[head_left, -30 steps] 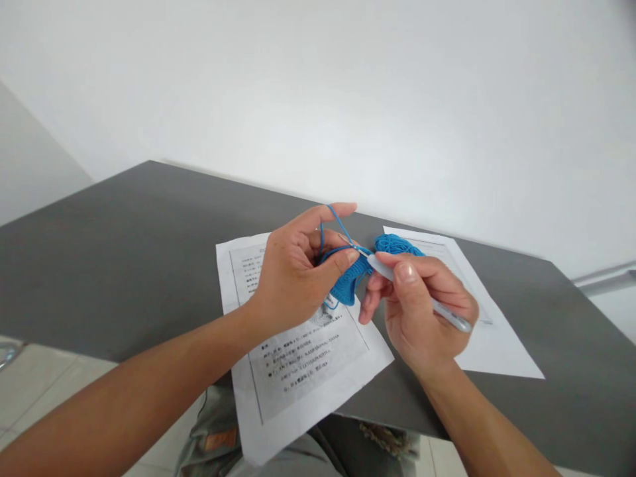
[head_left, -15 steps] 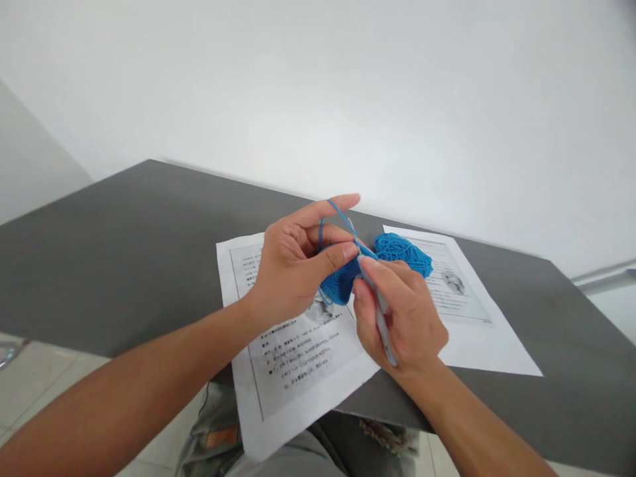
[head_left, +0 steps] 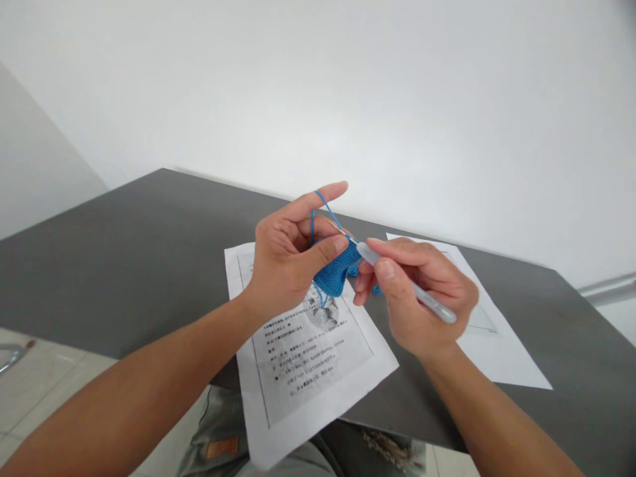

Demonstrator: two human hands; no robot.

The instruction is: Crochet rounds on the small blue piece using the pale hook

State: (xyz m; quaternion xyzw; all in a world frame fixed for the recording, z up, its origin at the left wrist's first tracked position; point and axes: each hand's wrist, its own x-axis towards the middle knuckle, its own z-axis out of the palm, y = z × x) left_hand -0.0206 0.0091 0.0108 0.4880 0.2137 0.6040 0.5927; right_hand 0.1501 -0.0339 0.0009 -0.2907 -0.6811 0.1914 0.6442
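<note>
Between the thumb and fingers of my left hand (head_left: pixel 291 255) is pinched a blue crocheted piece (head_left: pixel 334 270). Blue yarn (head_left: pixel 328 207) loops over its raised index finger and runs down to the work. My right hand (head_left: pixel 427 285) grips a crochet hook (head_left: pixel 430 301) by its pale grey handle, pen-fashion. The hook's thin metal shaft lies at the top edge of the piece, next to my left thumb, its tip pointing up and left. Most of the yarn ball is hidden behind my right hand; small blue bits (head_left: pixel 376 289) show beneath the fingers.
A printed sheet (head_left: pixel 318 391) with text and a picture lies under my hands, overhanging the front edge of the dark grey table (head_left: pixel 163 265). A second printed sheet (head_left: pixel 507 361) lies to the right. A white wall (head_left: pixel 318 93) stands behind the table.
My right hand has moved right, and the hook has swung from steep to a flatter slant with more shaft showing. It now covers the yarn ball. My left hand has shifted slightly left.
</note>
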